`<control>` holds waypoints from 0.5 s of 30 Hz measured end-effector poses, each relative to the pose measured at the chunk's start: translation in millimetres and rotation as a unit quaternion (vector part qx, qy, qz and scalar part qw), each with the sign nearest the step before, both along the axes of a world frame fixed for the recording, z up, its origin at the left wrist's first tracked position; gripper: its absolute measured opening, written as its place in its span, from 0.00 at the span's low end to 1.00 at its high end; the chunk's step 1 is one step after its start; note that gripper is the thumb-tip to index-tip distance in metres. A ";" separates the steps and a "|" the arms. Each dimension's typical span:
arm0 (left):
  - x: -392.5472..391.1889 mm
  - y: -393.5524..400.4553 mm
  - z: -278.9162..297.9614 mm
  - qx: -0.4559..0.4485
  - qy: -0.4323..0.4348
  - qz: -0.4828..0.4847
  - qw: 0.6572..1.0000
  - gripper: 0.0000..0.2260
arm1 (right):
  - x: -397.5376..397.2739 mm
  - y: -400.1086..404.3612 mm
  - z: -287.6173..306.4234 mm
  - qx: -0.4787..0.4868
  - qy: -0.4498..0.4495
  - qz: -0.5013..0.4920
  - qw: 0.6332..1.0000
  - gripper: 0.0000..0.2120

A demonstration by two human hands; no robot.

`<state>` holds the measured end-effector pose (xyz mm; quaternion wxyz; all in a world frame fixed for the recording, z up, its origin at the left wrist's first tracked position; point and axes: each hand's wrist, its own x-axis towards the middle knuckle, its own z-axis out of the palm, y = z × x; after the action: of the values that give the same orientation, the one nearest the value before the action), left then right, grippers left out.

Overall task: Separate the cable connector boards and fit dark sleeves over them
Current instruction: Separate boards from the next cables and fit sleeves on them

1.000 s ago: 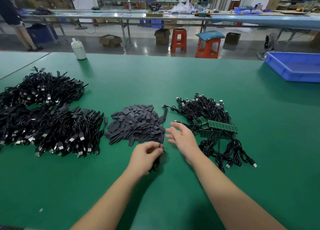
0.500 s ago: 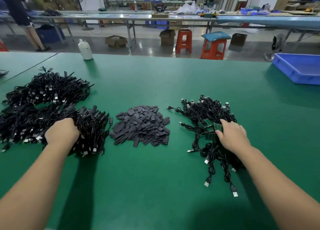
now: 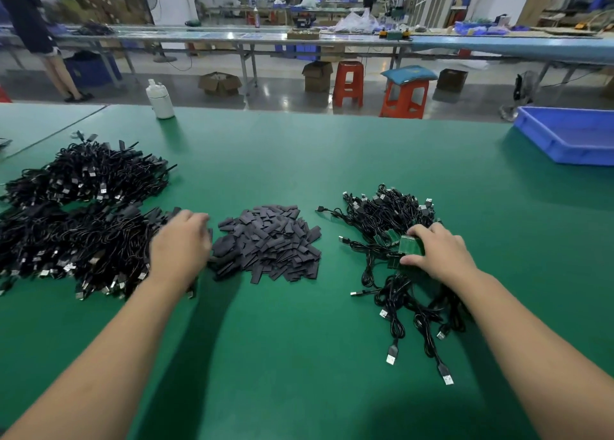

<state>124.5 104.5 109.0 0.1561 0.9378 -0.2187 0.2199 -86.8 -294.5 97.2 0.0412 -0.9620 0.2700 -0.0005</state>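
A heap of dark flat sleeves [image 3: 269, 240] lies mid-table. To its right sits a tangle of black USB cables [image 3: 388, 214] with green connector boards [image 3: 410, 245] attached. My right hand [image 3: 438, 253] lies on that tangle, thumb and fingers curled round the strip of green boards. My left hand [image 3: 181, 243] hovers, blurred, between the left cable heap and the sleeve pile's left edge. Its fingers are relaxed and I see nothing in them.
Two big heaps of black cables [image 3: 83, 240] [image 3: 86, 174] fill the left of the green table [image 3: 299, 356]. At the far edge stands a white bottle [image 3: 160, 99], and a blue tray [image 3: 571, 137] sits far right. Stools, boxes and benches lie beyond.
My left hand has left the left cable heap and swung right toward the sleeves. My right hand stays on the right tangle, now with the green boards showing under its fingers.
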 end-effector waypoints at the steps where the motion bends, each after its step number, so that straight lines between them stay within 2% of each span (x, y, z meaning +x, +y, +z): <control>1: -13.1 -19.3 0.2 -0.004 0.029 -0.050 0.998 0.11 | 1.2 4.3 5.5 0.011 -0.004 0.014 1.000 0.30; 4: -59.5 -79.1 -6.0 -0.052 0.172 -0.186 0.966 0.11 | 3.6 19.3 19.5 0.044 -0.037 0.050 0.997 0.22; 6: -90.3 -114.0 -13.3 -0.097 0.256 -0.231 0.934 0.13 | 5.1 30.0 26.8 0.059 -0.063 0.063 0.994 0.13; 8: -115.8 -143.5 -19.0 -0.132 0.311 -0.260 0.905 0.18 | 6.2 40.8 32.7 0.062 -0.083 0.071 0.992 0.10; 11: -138.8 -174.4 -18.7 -0.183 0.360 -0.271 0.874 0.20 | 3.0 55.7 40.8 0.059 -0.118 0.073 0.989 0.09; 15: -149.6 -191.5 -11.6 -0.191 0.331 -0.233 0.894 0.08 | -6.6 68.2 46.0 0.057 -0.154 0.060 0.985 0.07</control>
<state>-25.1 -87.0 97.3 0.4422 0.8306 -0.3204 -0.1088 -93.4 -226.3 143.2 0.1375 -0.9608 0.2022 -0.1309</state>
